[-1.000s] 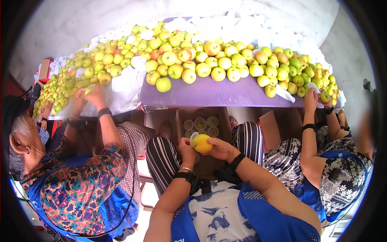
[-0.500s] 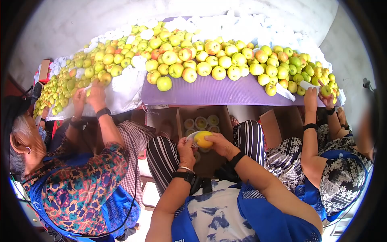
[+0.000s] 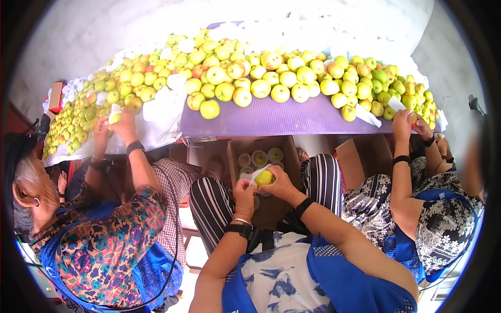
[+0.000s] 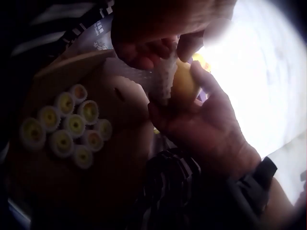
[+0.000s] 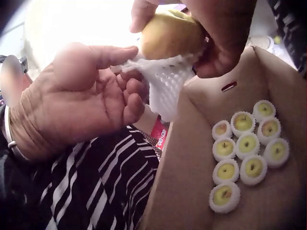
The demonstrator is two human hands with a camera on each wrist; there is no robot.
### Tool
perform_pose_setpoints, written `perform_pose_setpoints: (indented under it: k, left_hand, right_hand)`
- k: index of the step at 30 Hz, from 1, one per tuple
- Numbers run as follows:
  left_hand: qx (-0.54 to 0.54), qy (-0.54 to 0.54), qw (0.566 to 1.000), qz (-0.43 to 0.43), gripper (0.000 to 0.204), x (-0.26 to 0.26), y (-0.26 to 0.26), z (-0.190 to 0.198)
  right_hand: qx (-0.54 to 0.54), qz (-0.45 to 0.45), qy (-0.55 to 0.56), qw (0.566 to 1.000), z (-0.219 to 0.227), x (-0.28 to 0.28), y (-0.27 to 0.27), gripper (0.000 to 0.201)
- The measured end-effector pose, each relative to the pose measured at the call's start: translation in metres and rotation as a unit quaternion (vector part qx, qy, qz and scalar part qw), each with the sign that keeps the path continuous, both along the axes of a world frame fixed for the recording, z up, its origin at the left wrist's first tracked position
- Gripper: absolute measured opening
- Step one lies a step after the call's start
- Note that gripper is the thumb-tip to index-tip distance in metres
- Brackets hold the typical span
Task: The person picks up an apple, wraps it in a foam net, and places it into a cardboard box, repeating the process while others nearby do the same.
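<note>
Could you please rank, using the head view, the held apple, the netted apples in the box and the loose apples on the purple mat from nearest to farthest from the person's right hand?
1. Held apple: gripped in the right hand, at its left.
2. Netted apples: beyond it, in the box.
3. Loose apples: farthest off, on the purple mat.

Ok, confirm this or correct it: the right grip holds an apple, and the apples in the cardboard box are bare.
Not bare: the right wrist view shows white foam nets around the apples in the cardboard box. The right grip does hold an apple.
</note>
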State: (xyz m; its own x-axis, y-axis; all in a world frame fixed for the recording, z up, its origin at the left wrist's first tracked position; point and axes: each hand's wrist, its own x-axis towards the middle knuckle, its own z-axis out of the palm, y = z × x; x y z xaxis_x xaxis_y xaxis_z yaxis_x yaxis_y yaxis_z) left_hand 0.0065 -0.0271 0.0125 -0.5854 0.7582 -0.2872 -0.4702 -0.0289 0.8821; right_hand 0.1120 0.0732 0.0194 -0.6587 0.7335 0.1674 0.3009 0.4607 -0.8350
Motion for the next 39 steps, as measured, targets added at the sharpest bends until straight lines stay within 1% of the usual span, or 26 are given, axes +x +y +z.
perform_pose_setpoints:
  k: [1, 2, 3, 5, 7, 9, 10, 11, 12, 13, 15, 16, 17, 18, 19, 20, 21, 22, 24, 25, 27, 31, 33, 34, 37, 39]
  left_hand:
    - [0.0, 0.001, 1.0, -0.001, 0.008, -0.001, 0.0, -0.007]
    - [-0.011, 0.204, 0.979, 0.004, 0.009, -0.003, 0.002, -0.017]
    - [-0.02, 0.399, 0.917, 0.008, 0.011, -0.004, 0.002, -0.025]
    - [-0.025, 0.429, 0.903, 0.016, 0.013, -0.003, 0.002, -0.021]
    - [-0.03, 0.459, 0.888, 0.025, 0.015, -0.003, 0.002, -0.022]
    - [-0.105, 0.426, 0.896, -0.068, 0.017, -0.006, 0.001, -0.03]
    - [-0.106, 0.427, 0.895, -0.068, 0.017, -0.003, 0.001, -0.019]
    - [-0.119, 0.273, 0.953, -0.066, 0.022, 0.002, 0.001, 0.003]
    - [-0.128, 0.111, 0.984, -0.061, 0.028, 0.004, 0.001, 0.015]
    - [-0.128, 0.112, 0.983, -0.062, 0.028, 0.003, 0.002, 0.008]
    - [-0.006, 0.107, 0.992, -0.06, 0.043, 0.0, 0.005, -0.013]
    - [-0.005, 0.107, 0.992, -0.06, 0.043, -0.001, 0.004, -0.006]
    - [-0.027, 0.046, 0.996, -0.069, 0.042, -0.003, 0.001, 0.009]
    - [-0.048, -0.015, 0.996, -0.078, 0.042, -0.004, -0.001, 0.018]
    - [-0.05, -0.015, 0.995, -0.079, 0.042, -0.004, 0.0, 0.016]
    - [0.004, -0.08, 0.995, -0.054, 0.04, -0.004, 0.002, 0.015]
    - [0.058, -0.144, 0.987, -0.029, 0.038, -0.003, 0.003, 0.014]
    - [0.058, -0.144, 0.987, -0.031, 0.038, -0.003, 0.004, 0.014]
    - [0.099, -0.173, 0.98, -0.022, 0.037, -0.002, 0.004, 0.014]
    - [0.099, -0.173, 0.98, -0.023, 0.037, -0.002, 0.004, 0.016]
    - [0.096, -0.198, 0.975, -0.017, 0.037, -0.003, 0.003, 0.018]
    - [0.075, -0.15, 0.986, -0.001, 0.037, -0.002, 0.006, 0.011]
    - [0.091, -0.143, 0.985, 0.04, 0.037, -0.001, 0.007, 0.009]
    - [0.091, -0.143, 0.985, 0.04, 0.037, -0.001, 0.006, 0.009]
    - [0.09, -0.14, 0.985, 0.041, 0.038, -0.001, 0.005, 0.011]
    - [0.099, -0.147, 0.983, 0.038, 0.038, 0.0, 0.005, 0.014]
  right_hand:
    - [0.02, 0.002, -0.011, 1.0, 0.006, -0.001, 0.0, 0.052]
    - [0.04, 0.004, -0.022, 0.999, 0.009, -0.001, 0.0, 0.055]
    - [0.039, 0.003, -0.022, 0.999, 0.007, -0.002, -0.001, 0.055]
    - [0.112, 0.018, 0.003, 0.993, 0.005, -0.003, -0.002, 0.052]
    - [0.124, 0.016, -0.016, 0.992, 0.008, -0.003, -0.007, 0.053]
    - [0.134, 0.014, -0.035, 0.99, 0.015, -0.002, -0.011, 0.054]
    - [0.145, 0.022, -0.042, 0.988, 0.019, -0.001, -0.011, 0.054]
    - [0.155, 0.031, -0.049, 0.986, 0.02, -0.001, -0.012, 0.054]
    - [0.154, 0.03, -0.049, 0.986, 0.021, -0.001, -0.011, 0.054]
    - [0.171, 0.051, -0.03, 0.984, 0.021, 0.0, -0.011, 0.055]
    - [0.187, 0.071, -0.011, 0.98, 0.023, 0.001, -0.009, 0.056]
    - [0.169, 0.084, 0.039, 0.981, 0.024, 0.001, -0.007, 0.055]
    - [0.149, 0.097, 0.088, 0.98, 0.024, 0.001, -0.006, 0.055]
    - [0.148, 0.096, 0.088, 0.98, 0.022, 0.002, -0.005, 0.055]
    - [-0.03, 0.044, 0.136, 0.989, 0.017, 0.003, -0.003, 0.055]
    - [-0.207, -0.01, 0.18, 0.962, 0.012, 0.004, -0.001, 0.055]
    - [-0.192, -0.025, 0.179, 0.965, 0.001, 0.005, 0.003, 0.041]
    - [-0.192, -0.027, 0.18, 0.964, 0.0, 0.005, 0.003, 0.041]
    - [-0.34, -0.018, 0.189, 0.921, -0.001, 0.006, 0.002, 0.026]
    - [-0.34, -0.019, 0.189, 0.921, 0.001, 0.006, 0.003, 0.026]
    - [-0.379, -0.058, 0.178, 0.906, 0.005, 0.005, 0.004, 0.013]
    - [-0.343, -0.059, 0.175, 0.921, -0.001, 0.002, 0.0, 0.011]
    - [-0.292, 0.004, 0.159, 0.943, -0.003, 0.001, -0.003, 0.012]
    - [-0.292, 0.004, 0.159, 0.943, -0.004, 0.001, -0.002, 0.012]
    - [-0.297, 0.029, 0.194, 0.935, -0.003, 0.001, -0.001, 0.023]
    - [-0.226, 0.012, 0.135, 0.965, 0.01, 0.001, -0.003, 0.042]
